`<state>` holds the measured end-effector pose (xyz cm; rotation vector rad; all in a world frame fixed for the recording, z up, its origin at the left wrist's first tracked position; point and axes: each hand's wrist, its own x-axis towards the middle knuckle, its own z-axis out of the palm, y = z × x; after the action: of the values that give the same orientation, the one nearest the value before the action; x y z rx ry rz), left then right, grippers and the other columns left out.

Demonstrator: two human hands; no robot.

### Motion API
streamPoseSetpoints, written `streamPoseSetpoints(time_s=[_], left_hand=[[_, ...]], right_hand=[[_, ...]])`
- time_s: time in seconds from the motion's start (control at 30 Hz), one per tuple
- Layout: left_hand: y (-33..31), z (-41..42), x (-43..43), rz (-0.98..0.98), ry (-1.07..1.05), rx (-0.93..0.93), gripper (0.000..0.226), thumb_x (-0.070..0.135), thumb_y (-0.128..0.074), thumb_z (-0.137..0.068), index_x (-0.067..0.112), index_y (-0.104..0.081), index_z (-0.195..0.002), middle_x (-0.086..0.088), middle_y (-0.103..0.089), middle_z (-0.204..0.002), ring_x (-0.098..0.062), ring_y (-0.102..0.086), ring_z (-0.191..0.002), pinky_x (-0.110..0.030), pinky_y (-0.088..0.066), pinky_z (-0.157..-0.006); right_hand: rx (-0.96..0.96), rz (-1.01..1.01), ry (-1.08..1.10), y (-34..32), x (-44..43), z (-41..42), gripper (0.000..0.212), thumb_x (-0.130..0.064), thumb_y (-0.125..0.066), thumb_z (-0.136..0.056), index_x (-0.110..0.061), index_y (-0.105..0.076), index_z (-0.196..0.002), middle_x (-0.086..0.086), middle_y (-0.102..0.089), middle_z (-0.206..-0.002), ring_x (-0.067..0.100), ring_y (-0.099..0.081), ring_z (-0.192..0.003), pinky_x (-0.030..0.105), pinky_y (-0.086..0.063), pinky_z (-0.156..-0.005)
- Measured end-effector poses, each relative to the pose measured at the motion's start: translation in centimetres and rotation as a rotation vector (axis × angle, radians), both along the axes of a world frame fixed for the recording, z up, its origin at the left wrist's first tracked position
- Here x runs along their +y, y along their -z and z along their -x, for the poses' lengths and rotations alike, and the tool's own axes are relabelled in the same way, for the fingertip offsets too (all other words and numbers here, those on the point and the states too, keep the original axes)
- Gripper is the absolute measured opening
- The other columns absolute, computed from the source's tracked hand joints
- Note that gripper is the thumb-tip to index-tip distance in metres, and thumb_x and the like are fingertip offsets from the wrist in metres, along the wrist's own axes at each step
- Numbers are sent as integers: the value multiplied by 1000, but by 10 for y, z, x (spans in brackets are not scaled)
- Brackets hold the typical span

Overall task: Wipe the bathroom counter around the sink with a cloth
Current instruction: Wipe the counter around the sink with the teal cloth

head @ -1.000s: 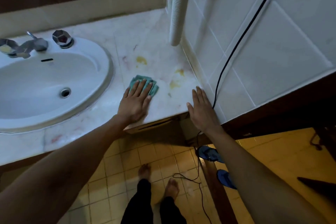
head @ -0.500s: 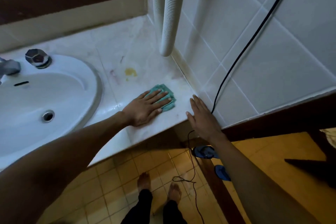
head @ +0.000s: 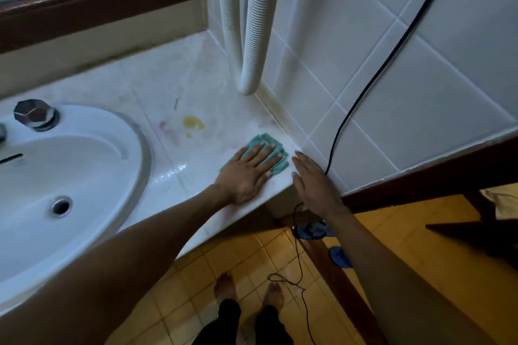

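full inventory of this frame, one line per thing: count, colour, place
counter: 1, white marble, right of sink
stain: 1, yellow, mid counter
sink: 1, white, left
tap knob: 1, chrome, sink rim
hoses: 2, white ribbed, hanging in the corner
cable: 1, black, down the tiled wall to the floor
slippers: 2, blue, floor
cloth: 1, teal, counter's front right corner
left hand: flat on cloth
right hand: open, at the counter's end
feet: 2, bare, yellow tiles
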<state>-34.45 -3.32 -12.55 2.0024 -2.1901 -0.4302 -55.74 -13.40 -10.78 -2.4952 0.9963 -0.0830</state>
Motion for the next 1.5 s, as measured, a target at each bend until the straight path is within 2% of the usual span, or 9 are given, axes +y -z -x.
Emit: streamPoseSetpoints(time_s=[0.07,0.23,0.53,0.7,0.87,1.07,1.17,1.37,1.5], left_hand=[[-2,-23,-13,-2,13,-28,55,47,-14,-107,36,-7,-161,6,-3,-168,-17,3,-156,-39,0,-126],[-16,-4,-72,-82,-380,61,58,44,-16,-106,30,-6,-161,-2,-7,-170,-24,3,-157,-49,3,-125],[-9,-30,8,-53,-70,9,54,45,-15,-108,37,-4,-160,4,1,-169,-20,8,-156,-46,2,-126],[-1,-83,55,-37,-51,-81,55,48,-12,-107,38,-5,-160,9,-2,-169,-18,4,-157,-40,-2,-126],[-8,-77,22,-62,-495,43,60,51,-9,-103,35,-6,-161,4,-3,-170,-22,0,-157,-47,-3,-126],[-4,-40,100,-12,-428,44,55,44,-15,-108,34,-3,-161,9,2,-169,-15,9,-156,-40,4,-126],[1,-60,121,10,-737,38,55,39,-19,-108,30,-8,-162,5,-3,-169,-17,3,-156,-43,-6,-127],[-3,-75,31,36,-1227,101,63,23,-30,-101,16,-12,-161,-13,-13,-168,-34,-10,-155,-52,-10,-124],[-5,-90,-26,32,-1170,152,63,23,-35,-102,17,-15,-161,-12,-12,-168,-35,-10,-155,-53,-10,-123]], right_hand=[[-16,-2,15,0,1,0,51,-29,-36,-103,-4,-41,-148,8,-33,-159,18,-27,-147,36,-25,-121],[-29,24,26,3,2,-2,52,-30,-34,-102,-4,-45,-146,7,-37,-157,17,-30,-146,31,-24,-120],[-119,6,197,5,20,-18,42,-22,-39,-105,-5,-47,-143,8,-38,-155,18,-30,-145,27,-23,-117],[-95,66,267,6,26,-41,40,-22,-44,-103,1,-51,-135,17,-40,-149,31,-33,-139,43,-36,-114],[-64,88,170,8,22,-67,44,-23,-42,-103,1,-48,-139,19,-37,-152,33,-32,-142,43,-28,-117],[-140,25,118,8,-3,-94,40,-22,-42,-103,4,-53,-132,21,-43,-147,34,-37,-137,46,-32,-116],[-153,13,110,7,-13,-102,38,-22,-43,-104,2,-53,-132,19,-43,-148,32,-35,-138,43,-31,-117],[-167,50,58,11,-20,-113,37,-22,-43,-103,-1,-54,-131,17,-43,-147,30,-34,-138,45,-32,-115],[-165,63,59,11,-24,-112,36,-23,-44,-102,-2,-56,-130,16,-45,-146,31,-37,-136,46,-34,-114]])
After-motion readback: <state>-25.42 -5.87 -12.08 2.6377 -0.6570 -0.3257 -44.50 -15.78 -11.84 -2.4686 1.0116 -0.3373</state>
